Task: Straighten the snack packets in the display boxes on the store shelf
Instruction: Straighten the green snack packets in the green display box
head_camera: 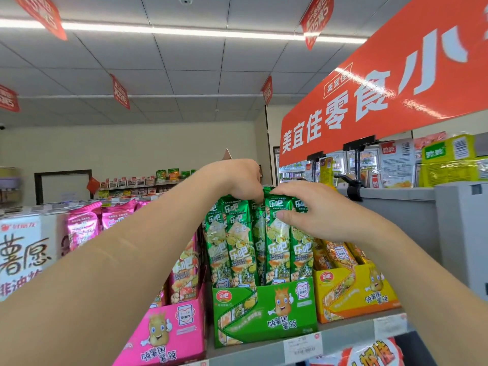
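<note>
Both hands are closed on the top edges of the green packets [274,247], which stand upright in the green display box [264,310] directly beneath them. The left hand [237,180] has its fingers curled over the tops, and the right hand [319,215] grips alongside with its thumb on a packet front. Assessed risk: the box front is low, so an uneven tug at the tops could tip the tall packets forward out of it, or crumple their sealed ends.

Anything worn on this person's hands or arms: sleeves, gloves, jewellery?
The left hand and right hand are bare: no gloves, rings, watch or bracelet show. No sleeve shows on either side, right up to the frame edge.
</note>
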Available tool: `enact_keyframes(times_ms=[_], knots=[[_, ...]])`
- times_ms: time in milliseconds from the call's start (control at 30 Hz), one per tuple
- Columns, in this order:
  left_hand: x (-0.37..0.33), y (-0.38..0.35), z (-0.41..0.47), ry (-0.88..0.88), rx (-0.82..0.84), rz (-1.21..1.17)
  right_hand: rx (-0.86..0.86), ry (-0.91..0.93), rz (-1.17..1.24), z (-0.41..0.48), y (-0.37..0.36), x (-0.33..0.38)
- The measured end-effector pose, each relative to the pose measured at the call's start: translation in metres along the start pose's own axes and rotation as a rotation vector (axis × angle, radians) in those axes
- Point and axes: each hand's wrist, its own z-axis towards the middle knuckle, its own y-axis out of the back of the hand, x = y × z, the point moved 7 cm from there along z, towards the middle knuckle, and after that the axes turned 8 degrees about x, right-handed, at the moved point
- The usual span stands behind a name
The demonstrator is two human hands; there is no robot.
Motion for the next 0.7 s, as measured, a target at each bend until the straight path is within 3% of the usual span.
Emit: enact_keyframes(times_ms=[233,333,533,700], knots=[[-0.002,0.005,0.006,0.037,0.087,-0.022,0.024,-0.016,0.058,-0.001,-0.002,0.001],[-0.001,0.003,0.009,0.057,-0.045,0.021,-0.006,-0.022,0.093,-0.002,-0.002,-0.004],[0.006,0.007,0.004,0.024,-0.189,-0.132,-0.075,0.026,0.111,-0.003,0.002,-0.002],[0.007,0.032,-0.019,-0.039,-0.539,-0.215,-0.107,0.063,0.168,-0.001,0.002,-0.004]])
